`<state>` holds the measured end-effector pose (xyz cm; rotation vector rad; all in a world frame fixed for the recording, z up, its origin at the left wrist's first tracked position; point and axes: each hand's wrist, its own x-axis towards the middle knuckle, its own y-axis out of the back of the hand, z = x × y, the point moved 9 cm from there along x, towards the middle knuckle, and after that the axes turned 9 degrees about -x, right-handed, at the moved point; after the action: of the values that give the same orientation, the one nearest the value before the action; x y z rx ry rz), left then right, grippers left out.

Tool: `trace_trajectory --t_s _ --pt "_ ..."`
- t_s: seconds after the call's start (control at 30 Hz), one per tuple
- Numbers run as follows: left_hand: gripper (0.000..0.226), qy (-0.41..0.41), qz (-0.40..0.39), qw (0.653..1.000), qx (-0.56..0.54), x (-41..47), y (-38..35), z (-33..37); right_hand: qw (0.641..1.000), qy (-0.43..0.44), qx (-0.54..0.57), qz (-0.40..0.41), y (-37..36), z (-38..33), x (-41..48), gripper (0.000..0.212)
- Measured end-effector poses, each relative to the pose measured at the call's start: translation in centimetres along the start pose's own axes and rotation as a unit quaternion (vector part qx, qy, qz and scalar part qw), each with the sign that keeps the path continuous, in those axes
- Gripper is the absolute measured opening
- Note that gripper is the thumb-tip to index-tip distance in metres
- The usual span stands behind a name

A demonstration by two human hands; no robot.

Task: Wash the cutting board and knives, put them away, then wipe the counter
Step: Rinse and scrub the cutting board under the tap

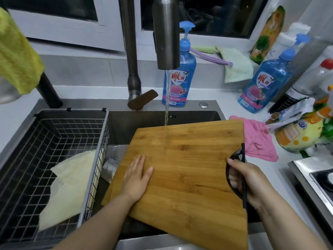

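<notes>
Now, both hands are on the cutting board point(189, 170) over the sink point(144, 121).
The left hand point(137, 175) lies flat on it, fingers straight; the right hand point(249, 183) curls round its black handle point(243, 150). Beyond both hands, tap water point(167, 109) strikes the board; a pink cloth point(257, 139) lies past the right hand.

Counted: one cutting board point(187, 168), centre frame. Hands, two: left hand point(137, 175), right hand point(246, 179). Blue pump bottles, two: centre bottle point(180, 78), right bottle point(264, 85). Cloths, four: yellow cloth point(16, 56) upper left, pale cloth point(70, 186) lower left, green cloth point(236, 67) upper right, pink cloth point(259, 139) right. One wire basket point(36, 141), left. One tap point(165, 33), top centre.
</notes>
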<state>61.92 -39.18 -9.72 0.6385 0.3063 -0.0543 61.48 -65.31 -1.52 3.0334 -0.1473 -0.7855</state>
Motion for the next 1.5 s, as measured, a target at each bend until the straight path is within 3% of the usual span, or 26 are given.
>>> trace_trajectory --t_s 0.07,0.2,0.27,0.33,0.43,0.47,0.67,0.73,0.83,0.93,1.0,1.13,1.17,1.23,1.3,1.33,1.4,1.5 --pt "0.060 0.040 -0.009 0.999 0.016 -0.4 -0.2 -1.2 1.000 -0.001 -0.005 0.015 0.3 0.2 0.0 0.038" --pt "0.068 -0.172 -0.103 0.977 0.072 -2.9 -4.4 6.9 1.000 -0.004 -0.003 0.023 0.5 0.7 0.2 0.035" --pt "0.070 -0.224 -0.109 0.964 0.097 -3.2 -4.9 8.1 1.000 -0.003 0.017 0.020 0.3 0.7 0.2 0.035" --pt "0.061 -0.171 -0.079 0.979 0.076 -1.2 -3.4 5.9 0.999 0.001 0.033 0.014 0.1 0.6 0.3 0.031" --pt "0.060 0.045 0.009 0.999 0.000 1.1 0.8 -0.6 0.999 0.000 0.035 0.014 -0.3 0.4 0.1 0.033" --pt "0.060 0.066 0.014 0.998 0.008 1.1 1.1 -1.2 0.999 0.003 0.033 0.018 -0.3 0.3 0.1 0.035" --pt "0.063 -0.165 -0.046 0.984 0.056 -0.5 -2.5 7.5 0.999 0.000 0.034 0.008 -0.9 0.1 0.0 0.038" --pt "0.059 -0.135 -0.025 0.990 0.037 1.7 -1.1 6.8 0.999 -0.005 0.044 0.000 -1.0 0.1 -0.1 0.039" --pt "0.054 0.012 0.040 0.999 -0.025 5.1 3.0 1.9 0.998 -0.008 0.063 0.007 -0.4 0.1 -0.5 0.039" --pt "0.053 0.074 0.080 0.994 0.006 5.7 4.7 -0.3 0.997 -0.014 0.072 0.016 0.1 0.2 -0.6 0.035" --pt "0.052 0.034 0.067 0.997 -0.003 4.8 3.3 1.5 0.997 -0.017 0.070 0.017 0.3 0.4 -0.3 0.036" --pt "0.052 -0.156 -0.039 0.986 0.034 2.4 -1.2 7.1 0.999 0.000 0.052 0.014 0.7 0.5 0.6 0.037" --pt "0.053 -0.151 -0.038 0.987 0.044 3.0 -1.0 6.6 0.998 0.005 0.059 0.011 0.8 0.7 0.9 0.036" --pt "0.054 -0.060 0.006 0.998 0.023 5.0 1.1 3.3 0.998 0.004 0.059 -0.004 0.4 0.7 0.9 0.039" --pt "0.054 0.053 0.047 0.998 -0.005 6.3 2.9 -0.5 0.999 -0.006 0.039 0.008 0.5 0.8 0.7 0.063" --pt "0.055 0.078 0.051 0.996 0.005 6.3 3.1 -1.2 0.999 -0.009 0.034 0.012 0.5 0.8 0.7 0.063" --pt "0.055 0.068 0.043 0.997 0.016 5.5 2.4 -0.8 0.999 0.002 0.045 -0.011 0.1 0.6 0.9 0.039" --pt "0.054 -0.042 -0.012 0.999 0.014 1.7 -0.8 2.3 0.999 0.000 0.051 -0.001 0.6 0.6 1.3 0.036"
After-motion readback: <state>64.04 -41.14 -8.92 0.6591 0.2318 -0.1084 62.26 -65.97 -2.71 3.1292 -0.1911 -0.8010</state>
